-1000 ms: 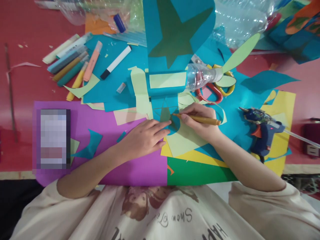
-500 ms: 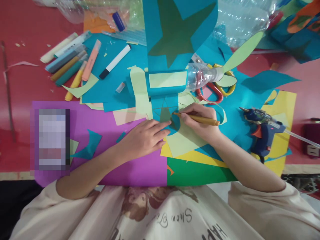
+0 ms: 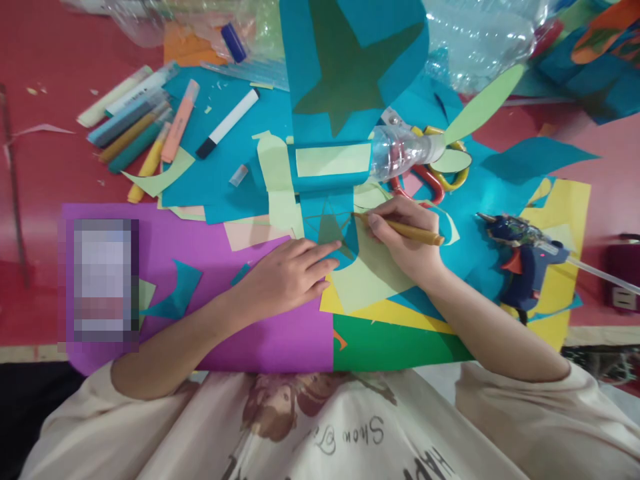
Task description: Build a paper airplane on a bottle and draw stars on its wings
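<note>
My right hand (image 3: 407,233) grips a mustard-brown marker (image 3: 413,231), its tip on a blue paper flap (image 3: 345,201). On that flap is a star outline, partly coloured dark (image 3: 329,228). My left hand (image 3: 295,270) lies flat with fingers stretched out, the fingertips touching the flap's lower left edge. Just above, the flap joins a plastic bottle (image 3: 393,155) wrapped in blue paper with a pale green strip (image 3: 334,161). Beyond it stands a larger blue flap (image 3: 410,73) bearing a dark star (image 3: 345,63).
Several markers (image 3: 135,127) lie at upper left. Scissors (image 3: 425,183) with red and yellow handles rest partly under the bottle. At right is a blue glue gun (image 3: 533,273) with a glue stick in it. A blurred-out phone-like object (image 3: 103,280) lies on purple paper (image 3: 280,340).
My right hand has shifted slightly right and upward, taking the marker tip from the star's middle to its upper right point. My left hand stays put.
</note>
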Tool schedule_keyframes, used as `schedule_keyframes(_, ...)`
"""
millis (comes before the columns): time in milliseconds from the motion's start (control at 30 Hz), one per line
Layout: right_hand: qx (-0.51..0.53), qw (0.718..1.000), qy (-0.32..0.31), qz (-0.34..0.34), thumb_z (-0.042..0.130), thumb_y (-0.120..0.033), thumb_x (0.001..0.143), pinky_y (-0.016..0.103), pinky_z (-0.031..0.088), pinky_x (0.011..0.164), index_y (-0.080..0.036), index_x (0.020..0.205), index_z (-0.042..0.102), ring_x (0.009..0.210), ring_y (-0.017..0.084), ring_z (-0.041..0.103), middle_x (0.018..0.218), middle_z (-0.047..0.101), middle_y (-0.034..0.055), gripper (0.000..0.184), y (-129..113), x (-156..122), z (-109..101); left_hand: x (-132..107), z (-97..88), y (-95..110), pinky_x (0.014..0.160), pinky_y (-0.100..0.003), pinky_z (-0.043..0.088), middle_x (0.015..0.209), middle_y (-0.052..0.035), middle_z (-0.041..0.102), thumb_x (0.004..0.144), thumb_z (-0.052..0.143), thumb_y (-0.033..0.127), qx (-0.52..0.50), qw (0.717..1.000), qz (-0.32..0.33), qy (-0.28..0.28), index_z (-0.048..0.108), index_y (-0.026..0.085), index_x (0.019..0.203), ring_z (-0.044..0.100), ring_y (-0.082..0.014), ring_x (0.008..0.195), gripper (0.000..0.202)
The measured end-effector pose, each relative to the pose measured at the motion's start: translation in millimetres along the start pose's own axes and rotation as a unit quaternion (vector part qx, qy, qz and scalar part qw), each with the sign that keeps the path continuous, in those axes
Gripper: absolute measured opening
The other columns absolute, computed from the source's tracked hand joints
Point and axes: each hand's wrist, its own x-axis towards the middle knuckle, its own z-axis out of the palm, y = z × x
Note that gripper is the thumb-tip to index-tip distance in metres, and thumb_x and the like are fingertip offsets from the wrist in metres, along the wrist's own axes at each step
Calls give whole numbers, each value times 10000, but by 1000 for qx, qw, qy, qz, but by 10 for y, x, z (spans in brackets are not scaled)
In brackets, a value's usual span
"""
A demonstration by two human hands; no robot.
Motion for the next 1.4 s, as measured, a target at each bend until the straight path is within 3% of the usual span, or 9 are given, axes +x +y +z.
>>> schedule_keyframes(400, -10, 1000, -7, -18, 620, -210, 800, 209, 374, 437, -197, 663, 561, 467, 76, 487, 532, 536, -43, 150, -6, -5, 13, 6, 10, 3, 846, -350, 515, 1324, -75, 636, 976, 500, 204, -1, 1000, 6, 17, 645, 134, 1082, 600, -221, 970, 194)
schedule_keyframes(733, -35, 990, -113, -80, 622, -282, 826, 220, 461, 507, -192, 719, 636, 541, 105, 600, 621, 673, -2, 140, -8, -17, -9, -6, 24, -1, 850, -353, 509, 1302, -88, 646, 981, 485, 219, 10, 1000, 4, 7, 638, 142, 1120, 596, -225, 996, 221)
schedule_keyframes(1033, -23, 993, -92, -70, 617, -237, 816, 204, 433, 469, -188, 696, 608, 498, 87, 575, 611, 665, -5, 130, -7, -14, 16, -5, 19, 2, 826, -358, 511, 1290, -78, 656, 972, 500, 206, 12, 1000, 8, 25, 641, 136, 1095, 604, -231, 972, 200)
schedule_keyframes(1400, -10, 999, -3, -31, 626, -207, 805, 213, 395, 445, -190, 680, 581, 472, 81, 506, 549, 556, -36, 134, 5, -7, 22, -6, 13, -6, 858, -353, 509, 1348, -73, 619, 979, 496, 213, 2, 1000, 4, 3, 633, 140, 1110, 600, -223, 999, 203)
